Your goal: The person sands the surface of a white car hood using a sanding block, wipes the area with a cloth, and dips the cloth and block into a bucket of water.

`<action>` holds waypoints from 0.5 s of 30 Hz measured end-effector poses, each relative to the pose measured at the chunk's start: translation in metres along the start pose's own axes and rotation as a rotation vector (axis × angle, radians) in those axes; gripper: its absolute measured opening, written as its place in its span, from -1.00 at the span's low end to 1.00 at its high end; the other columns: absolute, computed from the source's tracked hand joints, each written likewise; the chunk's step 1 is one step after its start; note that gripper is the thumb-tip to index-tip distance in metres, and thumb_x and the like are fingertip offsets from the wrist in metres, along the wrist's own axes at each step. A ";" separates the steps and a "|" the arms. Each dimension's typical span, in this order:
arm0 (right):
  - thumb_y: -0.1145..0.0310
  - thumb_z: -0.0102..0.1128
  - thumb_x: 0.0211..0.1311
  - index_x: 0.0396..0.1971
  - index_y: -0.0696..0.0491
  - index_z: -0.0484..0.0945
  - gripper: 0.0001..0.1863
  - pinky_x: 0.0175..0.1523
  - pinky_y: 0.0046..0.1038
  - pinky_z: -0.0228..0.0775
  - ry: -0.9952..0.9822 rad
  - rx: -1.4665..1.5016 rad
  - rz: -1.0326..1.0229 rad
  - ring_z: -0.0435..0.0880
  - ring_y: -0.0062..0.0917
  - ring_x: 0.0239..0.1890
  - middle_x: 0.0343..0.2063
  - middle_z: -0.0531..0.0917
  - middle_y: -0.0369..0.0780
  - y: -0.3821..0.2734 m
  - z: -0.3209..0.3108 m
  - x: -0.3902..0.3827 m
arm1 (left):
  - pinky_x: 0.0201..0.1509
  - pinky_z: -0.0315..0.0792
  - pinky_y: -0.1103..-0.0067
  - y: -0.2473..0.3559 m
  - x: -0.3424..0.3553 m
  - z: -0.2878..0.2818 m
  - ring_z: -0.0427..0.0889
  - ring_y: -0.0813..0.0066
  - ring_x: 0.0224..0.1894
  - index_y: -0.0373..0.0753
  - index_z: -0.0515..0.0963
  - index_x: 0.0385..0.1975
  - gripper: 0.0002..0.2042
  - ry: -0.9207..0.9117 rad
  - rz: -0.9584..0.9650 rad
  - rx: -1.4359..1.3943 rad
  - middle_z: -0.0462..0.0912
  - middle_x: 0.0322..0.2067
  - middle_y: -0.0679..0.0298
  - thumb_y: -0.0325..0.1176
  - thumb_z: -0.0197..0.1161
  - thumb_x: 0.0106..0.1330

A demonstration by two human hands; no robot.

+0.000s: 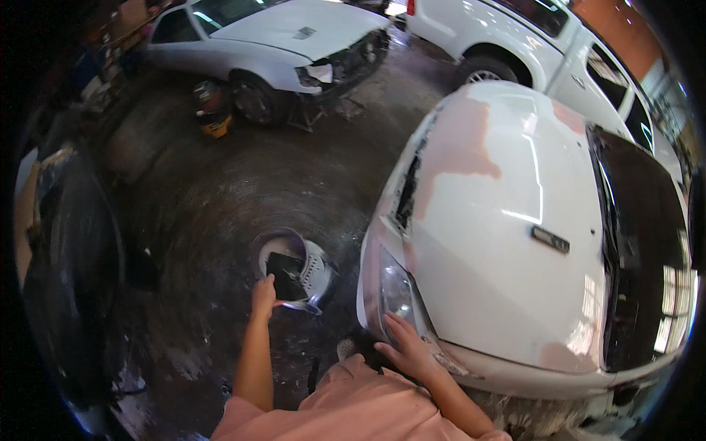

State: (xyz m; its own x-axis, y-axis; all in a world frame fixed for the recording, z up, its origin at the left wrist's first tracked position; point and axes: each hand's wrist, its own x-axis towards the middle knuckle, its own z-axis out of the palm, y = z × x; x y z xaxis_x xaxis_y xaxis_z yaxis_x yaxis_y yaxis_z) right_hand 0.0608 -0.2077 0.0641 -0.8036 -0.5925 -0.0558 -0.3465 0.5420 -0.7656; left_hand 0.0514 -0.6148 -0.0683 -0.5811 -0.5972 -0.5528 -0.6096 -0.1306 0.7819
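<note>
My left hand (265,296) is closed on the edge of a black sheet of what looks like sandpaper (286,273). The sheet hangs over the mouth of a pale round bucket (319,273) on the floor, with cloudy liquid showing at its far side. On the right, my right hand (407,348) is open, fingers apart, resting at the lower end of the headlight (395,288) on a white car. The car's hood (500,272) carries pinkish filler patches. A dark, long block (550,239) lies on the hood, away from both hands.
A grey-white car (294,29) with an exposed front stands at the back left, a white pickup (507,37) at the back right. A black and yellow canister (213,110) sits near the grey-white car. A dark curved panel (73,242) stands at far left. The dark floor (198,198) looks wet.
</note>
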 end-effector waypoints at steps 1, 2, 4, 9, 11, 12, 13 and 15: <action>0.17 0.44 0.29 0.41 0.24 0.31 -0.20 0.49 -0.15 0.24 -0.004 0.011 -0.029 0.38 0.05 0.41 0.40 0.36 0.14 -0.001 0.002 0.004 | -0.08 0.69 0.28 0.012 -0.032 0.017 0.64 0.04 0.09 -0.47 0.58 0.08 -0.57 -0.064 -0.076 -0.086 0.65 -0.03 -0.11 -0.16 0.07 0.54; 0.17 0.45 0.28 0.41 0.25 0.31 -0.18 0.50 -0.15 0.23 -0.015 0.022 -0.079 0.37 0.05 0.42 0.41 0.34 0.14 -0.004 0.002 0.010 | -0.01 0.65 0.30 0.021 -0.061 0.031 0.61 0.14 0.11 -0.47 0.57 0.11 -0.54 -0.108 -0.149 -0.180 0.67 -0.04 -0.04 -0.13 0.09 0.54; 0.12 0.47 0.25 0.45 0.25 0.22 -0.08 0.51 -0.15 0.22 -0.020 -0.073 -0.189 0.32 0.01 0.46 0.44 0.30 0.13 -0.017 0.000 0.023 | 0.13 0.50 0.38 0.008 -0.093 0.050 0.60 0.27 0.03 -0.48 0.60 0.09 -0.51 -0.319 -0.018 -0.147 0.69 -0.05 0.05 -0.08 0.09 0.55; -0.01 0.56 0.05 0.51 0.30 0.04 0.20 0.59 -0.08 0.05 0.079 -0.345 -0.212 0.22 0.02 0.51 0.50 0.19 0.13 -0.014 -0.048 -0.006 | 0.22 0.39 0.42 0.052 -0.205 0.145 0.59 0.33 0.08 -0.46 0.64 0.01 -0.55 -0.758 0.261 0.060 0.71 -0.05 0.01 -0.11 0.07 0.57; -0.02 0.56 0.03 0.51 0.32 0.04 0.21 0.58 -0.09 0.06 0.132 -0.366 -0.122 0.22 0.02 0.51 0.50 0.18 0.14 -0.002 -0.067 -0.038 | 0.25 0.38 0.43 0.053 -0.226 0.185 0.58 0.31 0.14 -0.45 0.63 0.03 -0.58 -0.911 0.249 0.009 0.70 -0.02 0.01 -0.15 0.08 0.57; -0.02 0.57 0.03 0.50 0.32 0.04 0.21 0.58 -0.09 0.07 0.167 -0.379 -0.068 0.23 0.02 0.50 0.50 0.17 0.15 0.005 -0.077 -0.060 | 0.26 0.38 0.43 0.071 -0.257 0.200 0.57 0.29 0.16 -0.45 0.63 0.04 -0.59 -0.948 0.192 0.007 0.70 0.00 0.02 -0.17 0.08 0.57; -0.01 0.58 0.01 0.50 0.34 0.03 0.23 0.56 -0.09 0.09 0.220 -0.374 -0.061 0.23 0.02 0.50 0.49 0.18 0.16 0.005 -0.086 -0.076 | 0.24 0.41 0.42 0.065 -0.258 0.216 0.59 0.32 0.12 -0.44 0.62 0.08 -0.60 -1.062 0.050 -0.133 0.70 0.02 0.09 -0.19 0.09 0.56; 0.10 0.54 0.04 0.51 0.31 0.00 0.18 0.54 -0.11 0.13 0.251 -0.416 0.027 0.27 -0.01 0.48 0.45 0.24 0.14 0.002 -0.110 -0.114 | 0.22 0.44 0.44 0.070 -0.277 0.245 0.61 0.37 0.08 -0.43 0.61 0.10 -0.61 -1.198 -0.069 -0.084 0.70 0.02 0.12 -0.21 0.08 0.57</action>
State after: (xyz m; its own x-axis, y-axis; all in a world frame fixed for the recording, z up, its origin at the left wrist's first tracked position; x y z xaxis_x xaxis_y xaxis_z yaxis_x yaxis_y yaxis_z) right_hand 0.0982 -0.0733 0.1390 -0.8892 -0.4405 0.1238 -0.4469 0.7779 -0.4418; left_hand 0.0376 -0.2648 0.0696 -0.7077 0.5223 -0.4757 -0.6479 -0.2114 0.7318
